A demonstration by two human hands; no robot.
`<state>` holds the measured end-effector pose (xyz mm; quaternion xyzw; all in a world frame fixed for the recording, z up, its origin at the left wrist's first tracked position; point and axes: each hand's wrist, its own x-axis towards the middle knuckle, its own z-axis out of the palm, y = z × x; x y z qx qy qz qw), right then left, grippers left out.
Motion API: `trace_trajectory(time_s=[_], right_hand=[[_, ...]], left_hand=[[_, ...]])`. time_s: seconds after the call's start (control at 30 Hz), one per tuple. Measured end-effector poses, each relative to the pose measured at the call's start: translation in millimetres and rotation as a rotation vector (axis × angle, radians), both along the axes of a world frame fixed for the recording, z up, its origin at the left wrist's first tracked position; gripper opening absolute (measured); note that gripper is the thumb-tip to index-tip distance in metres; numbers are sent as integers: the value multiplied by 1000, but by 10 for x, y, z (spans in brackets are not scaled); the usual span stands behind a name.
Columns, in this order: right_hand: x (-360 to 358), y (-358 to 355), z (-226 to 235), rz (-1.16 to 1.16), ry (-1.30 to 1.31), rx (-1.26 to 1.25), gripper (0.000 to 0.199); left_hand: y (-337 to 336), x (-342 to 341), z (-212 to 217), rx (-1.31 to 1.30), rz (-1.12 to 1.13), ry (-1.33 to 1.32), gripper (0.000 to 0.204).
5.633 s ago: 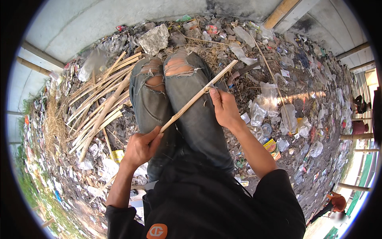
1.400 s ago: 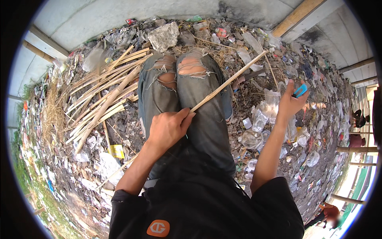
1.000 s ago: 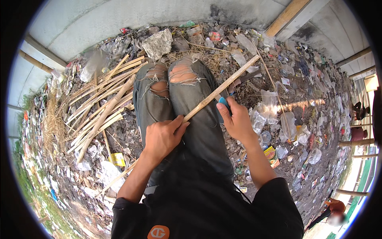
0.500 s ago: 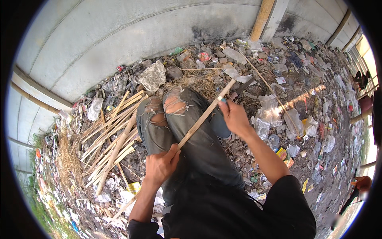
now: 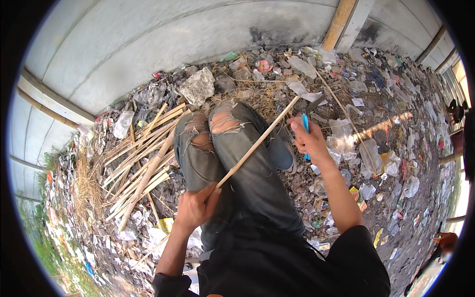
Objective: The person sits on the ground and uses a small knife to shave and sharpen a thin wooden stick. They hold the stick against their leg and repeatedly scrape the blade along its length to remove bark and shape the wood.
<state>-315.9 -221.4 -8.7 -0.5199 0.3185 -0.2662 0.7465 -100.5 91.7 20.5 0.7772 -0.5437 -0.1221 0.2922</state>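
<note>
My left hand (image 5: 197,207) is closed round the near end of a long, pale bamboo strip (image 5: 252,150). The strip slants up and away to the right, across my jeans, and its far end is free. My right hand (image 5: 309,138) grips a slim blue utility knife (image 5: 306,123), upright in the picture and apart from the strip, to its right. The knife's blade does not show clearly. Beyond that hand lies a dark, flat, blade-like piece (image 5: 315,103). A pile of split bamboo strips (image 5: 141,166) lies on the ground left of my knees.
Litter and plastic scraps (image 5: 373,158) cover the ground. A rough stone block (image 5: 198,86) sits beyond my knees, before a grey panel wall (image 5: 173,42) with a bamboo post (image 5: 339,24). Dry straw (image 5: 86,183) lies far left. A thin stick (image 5: 341,109) slants across the litter at right.
My right hand has come away from the strip, moving right and slightly nearer, and the blue knife has turned into plain sight. My left hand keeps its hold on the bamboo strip.
</note>
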Motion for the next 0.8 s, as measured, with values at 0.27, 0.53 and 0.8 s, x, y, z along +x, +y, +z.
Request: trace_trajectory(time_s=[0.27, 0.53, 0.8], right_hand=[[435, 168, -28, -83, -17, -75, 28], [208, 16, -64, -91, 16, -72, 27], [91, 220, 93, 37, 266, -365, 40]], left_hand=[[-98, 101, 84, 80, -35, 1, 29], [358, 246, 14, 111, 13, -138, 41], [459, 228, -73, 46, 19, -200, 40]])
